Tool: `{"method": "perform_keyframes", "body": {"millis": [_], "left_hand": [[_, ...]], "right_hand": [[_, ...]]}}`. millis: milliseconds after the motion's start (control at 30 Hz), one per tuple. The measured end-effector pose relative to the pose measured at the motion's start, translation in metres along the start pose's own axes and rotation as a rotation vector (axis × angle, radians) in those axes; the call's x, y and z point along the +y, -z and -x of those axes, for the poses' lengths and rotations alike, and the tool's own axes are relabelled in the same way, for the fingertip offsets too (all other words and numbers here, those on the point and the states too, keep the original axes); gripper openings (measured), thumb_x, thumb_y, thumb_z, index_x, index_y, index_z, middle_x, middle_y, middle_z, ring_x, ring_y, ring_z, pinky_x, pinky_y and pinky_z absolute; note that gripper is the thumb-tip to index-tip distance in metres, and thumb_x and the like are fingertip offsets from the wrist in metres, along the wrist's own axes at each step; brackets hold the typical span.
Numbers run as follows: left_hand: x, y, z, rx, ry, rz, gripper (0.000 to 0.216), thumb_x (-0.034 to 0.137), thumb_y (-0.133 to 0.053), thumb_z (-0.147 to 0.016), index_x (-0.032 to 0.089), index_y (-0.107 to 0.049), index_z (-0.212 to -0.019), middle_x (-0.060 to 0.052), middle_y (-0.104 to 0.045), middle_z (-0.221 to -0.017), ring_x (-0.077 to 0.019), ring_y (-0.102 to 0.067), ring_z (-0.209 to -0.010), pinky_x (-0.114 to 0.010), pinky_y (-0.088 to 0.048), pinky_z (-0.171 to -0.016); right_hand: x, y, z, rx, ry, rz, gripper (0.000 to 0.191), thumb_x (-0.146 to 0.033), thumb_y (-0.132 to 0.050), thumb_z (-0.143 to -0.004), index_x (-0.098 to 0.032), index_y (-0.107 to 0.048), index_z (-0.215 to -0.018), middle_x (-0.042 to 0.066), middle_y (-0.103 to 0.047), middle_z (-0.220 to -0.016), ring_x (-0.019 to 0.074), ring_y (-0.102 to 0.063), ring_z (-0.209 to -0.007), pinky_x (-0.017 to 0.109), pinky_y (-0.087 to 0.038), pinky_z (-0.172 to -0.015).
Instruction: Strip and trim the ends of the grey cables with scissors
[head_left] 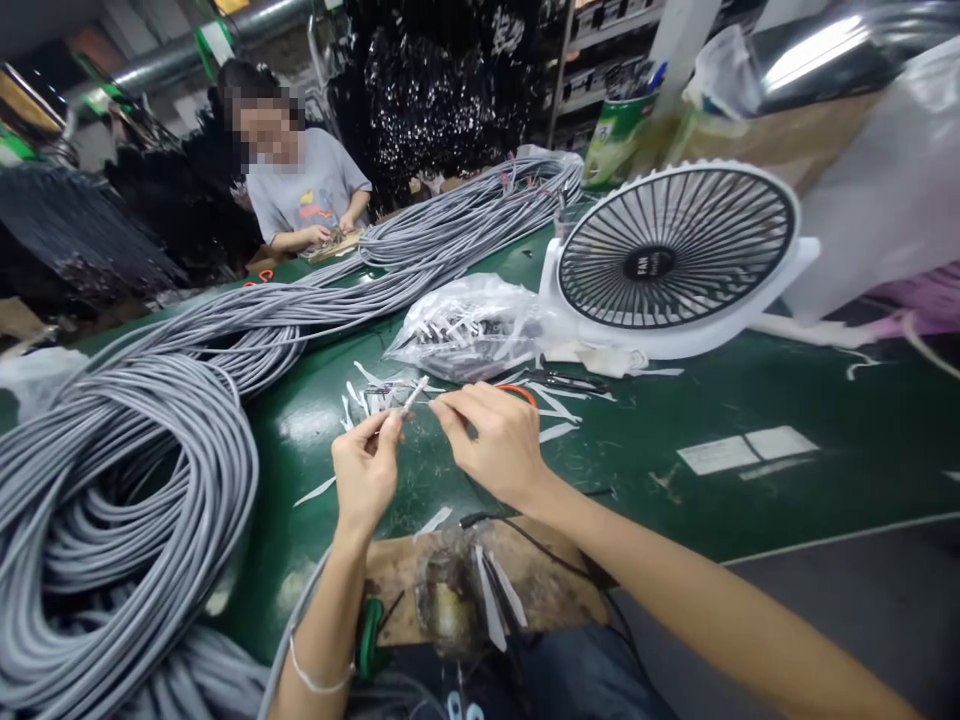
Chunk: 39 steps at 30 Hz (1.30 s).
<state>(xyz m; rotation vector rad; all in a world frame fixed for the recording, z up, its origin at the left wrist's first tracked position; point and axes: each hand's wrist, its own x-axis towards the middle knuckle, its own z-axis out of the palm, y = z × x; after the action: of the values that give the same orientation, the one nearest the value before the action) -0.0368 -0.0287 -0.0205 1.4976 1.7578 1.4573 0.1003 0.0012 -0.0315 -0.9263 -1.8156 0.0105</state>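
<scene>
Between thumb and fingers, my left hand [366, 468] pinches a grey cable, whose whitish end [415, 396] points up and away from me. Its grey length appears to run back beside my left forearm. Just right of that end is my right hand [491, 440], thumb and fingertips pressed together. Something thin seems to lie at those fingertips, too small to make out. Cut white strips [364, 395] are scattered behind the hands. Orange-handled scissors [519, 392] lie partly hidden behind my right hand.
Coiled grey cables [172, 450] fill the left and run along the back. A plastic bag [472, 320] of strips and a white fan [675, 260] stand behind my hands. Nearer me is a stained board [525, 570] with a metal device [451, 600]. A co-worker [307, 190] sits across the table.
</scene>
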Motion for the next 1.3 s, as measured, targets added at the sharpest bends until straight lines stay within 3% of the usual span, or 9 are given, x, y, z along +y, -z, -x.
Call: {"method": "perform_keyframes", "body": {"millis": [200, 400, 600, 700, 800, 1000, 1067, 1200, 1300], "left_hand": [[0.005, -0.002, 0.004, 0.028, -0.055, -0.001, 0.029, 0.036, -0.058, -0.074, 0.01, -0.071, -0.071, 0.0, -0.056, -0.049, -0.0065, -0.042, -0.039, -0.017, -0.033, -0.038], [0.005, -0.003, 0.007, -0.01, -0.074, 0.03, 0.024, 0.033, -0.06, -0.073, 0.012, -0.07, -0.071, -0.002, -0.063, -0.055, -0.0098, -0.053, -0.045, -0.018, -0.04, -0.042], [-0.001, -0.004, 0.008, -0.015, -0.163, -0.03, 0.02, 0.03, -0.065, -0.071, 0.016, -0.072, -0.084, -0.005, -0.069, -0.071, -0.0127, -0.06, -0.06, -0.021, -0.046, -0.053], [0.0, -0.004, 0.008, -0.005, -0.224, -0.097, 0.016, 0.027, -0.064, -0.073, 0.017, -0.073, -0.082, -0.003, -0.066, -0.067, -0.0105, -0.056, -0.056, -0.019, -0.041, -0.049], [0.003, -0.004, 0.008, 0.003, -0.212, -0.109, 0.018, 0.027, -0.059, -0.076, 0.015, -0.072, -0.075, -0.001, -0.062, -0.058, -0.0081, -0.05, -0.048, -0.019, -0.037, -0.045], [0.006, -0.006, 0.011, 0.079, -0.174, -0.071, 0.019, 0.026, -0.057, -0.074, 0.013, -0.07, -0.07, -0.002, -0.064, -0.058, -0.0094, -0.053, -0.047, -0.019, -0.038, -0.044], [0.007, -0.006, 0.014, 0.094, -0.206, -0.108, 0.019, 0.026, -0.057, -0.075, 0.013, -0.069, -0.069, -0.002, -0.064, -0.058, -0.0093, -0.053, -0.047, -0.019, -0.038, -0.044], [0.007, -0.004, 0.016, 0.144, -0.34, -0.24, 0.017, 0.025, -0.059, -0.074, 0.014, -0.07, -0.067, -0.001, -0.059, -0.052, -0.0083, -0.049, -0.043, -0.019, -0.037, -0.043], [0.006, -0.004, 0.016, 0.142, -0.313, -0.221, 0.015, 0.023, -0.058, -0.074, 0.014, -0.07, -0.068, -0.002, -0.062, -0.055, -0.0099, -0.054, -0.046, -0.019, -0.041, -0.046]], "right_hand": [[0.002, 0.001, -0.002, -0.019, -0.002, 0.057, 0.028, -0.024, -0.048, -0.088, -0.016, -0.065, -0.067, 0.001, -0.064, -0.06, 0.0123, -0.051, -0.056, 0.025, -0.034, -0.058], [0.002, 0.0, -0.001, -0.079, -0.016, -0.081, 0.028, -0.024, -0.049, -0.086, -0.016, -0.065, -0.066, 0.002, -0.065, -0.06, 0.0124, -0.051, -0.057, 0.025, -0.035, -0.059], [0.006, -0.004, -0.005, -0.286, -0.359, -0.412, 0.031, -0.03, -0.048, -0.084, -0.015, -0.061, -0.061, 0.0, -0.057, -0.054, 0.0092, -0.045, -0.05, 0.022, -0.032, -0.05], [0.003, -0.005, -0.005, -0.316, -0.45, -0.586, 0.035, -0.032, -0.046, -0.084, -0.014, -0.057, -0.056, -0.002, -0.049, -0.048, 0.0076, -0.038, -0.045, 0.02, -0.029, -0.044], [-0.003, -0.005, -0.001, -0.245, -0.392, -0.588, 0.035, -0.03, -0.045, -0.085, -0.015, -0.057, -0.056, -0.002, -0.049, -0.049, 0.0076, -0.038, -0.045, 0.02, -0.03, -0.044], [-0.006, -0.003, 0.007, -0.062, -0.033, -0.338, 0.03, -0.023, -0.047, -0.086, -0.015, -0.06, -0.061, 0.001, -0.053, -0.05, 0.01, -0.043, -0.048, 0.024, -0.035, -0.053], [-0.006, -0.004, 0.006, -0.062, -0.031, -0.332, 0.029, -0.023, -0.047, -0.086, -0.015, -0.061, -0.062, 0.001, -0.054, -0.05, 0.01, -0.043, -0.048, 0.023, -0.035, -0.052], [-0.009, -0.007, 0.005, -0.11, -0.205, -0.377, 0.029, -0.023, -0.045, -0.086, -0.016, -0.06, -0.062, 0.0, -0.058, -0.053, 0.0094, -0.047, -0.046, 0.021, -0.036, -0.046], [-0.01, -0.009, 0.006, -0.037, -0.082, -0.338, 0.028, -0.022, -0.047, -0.086, -0.016, -0.06, -0.062, 0.001, -0.059, -0.054, 0.0109, -0.049, -0.05, 0.022, -0.038, -0.051]]}}
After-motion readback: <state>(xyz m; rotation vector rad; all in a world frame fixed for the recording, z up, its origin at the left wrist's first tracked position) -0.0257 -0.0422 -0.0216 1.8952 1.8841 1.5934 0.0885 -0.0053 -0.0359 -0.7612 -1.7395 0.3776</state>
